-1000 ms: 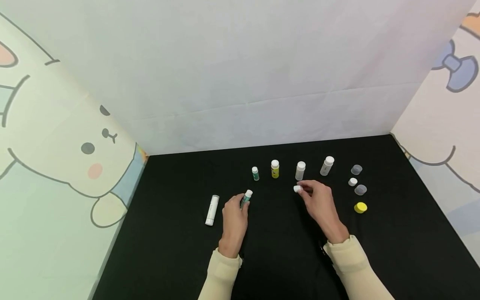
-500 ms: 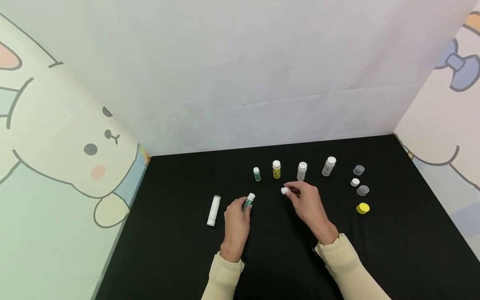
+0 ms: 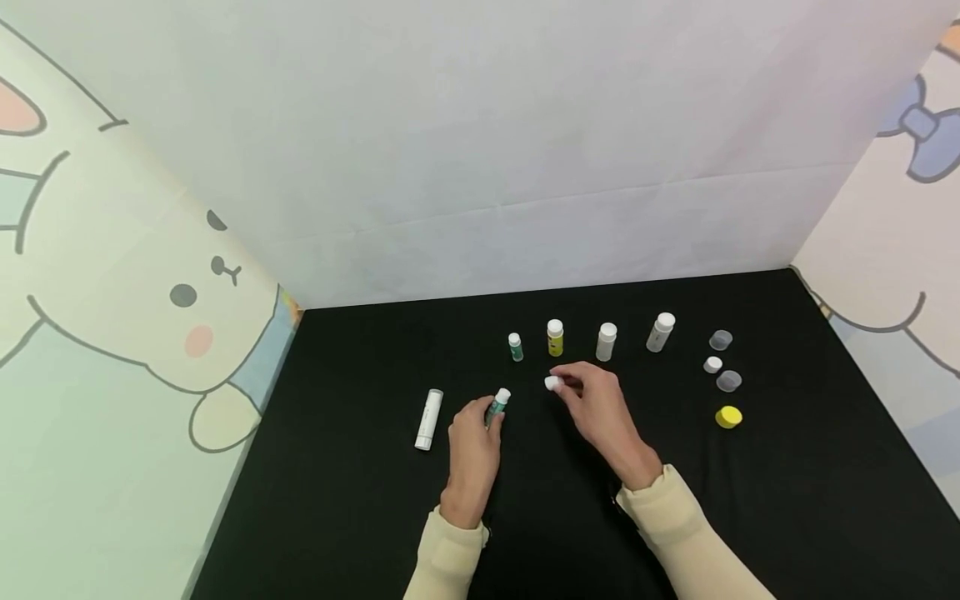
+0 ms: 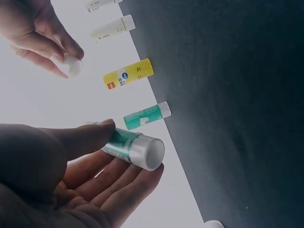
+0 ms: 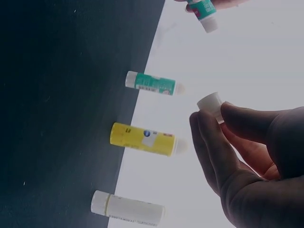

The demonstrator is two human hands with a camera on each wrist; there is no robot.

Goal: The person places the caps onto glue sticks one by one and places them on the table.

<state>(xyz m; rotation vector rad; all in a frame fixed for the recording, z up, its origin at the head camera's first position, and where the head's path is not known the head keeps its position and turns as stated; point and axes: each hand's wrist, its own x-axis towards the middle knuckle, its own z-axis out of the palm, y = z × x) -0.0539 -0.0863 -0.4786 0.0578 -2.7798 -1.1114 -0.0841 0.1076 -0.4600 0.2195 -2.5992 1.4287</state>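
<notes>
In the head view, a yellow stick (image 3: 555,339) stood on the black table (image 3: 360,517); to its left, and nearer the person, the left hand (image 3: 472,450) gripped a green tube (image 3: 497,408), tilted with its white end up. The right hand (image 3: 597,406) pinched a white cap (image 3: 552,383) on the person's side of the yellow stick, apart from it. A green stick (image 3: 516,348) stood just left of the yellow stick, two white sticks (image 3: 606,342) to its right. Well to its right were two clear caps (image 3: 721,340), a small white lid (image 3: 712,365) and a yellow cap (image 3: 729,417); a long tube (image 3: 429,421) lay to its left, nearer the person. In the left wrist view, the thumb and fingers curled round the green tube, on the green stick's side of the yellow stick. In the right wrist view, thumb and fingertips held the white cap, near the yellow stick without touching it.
</notes>
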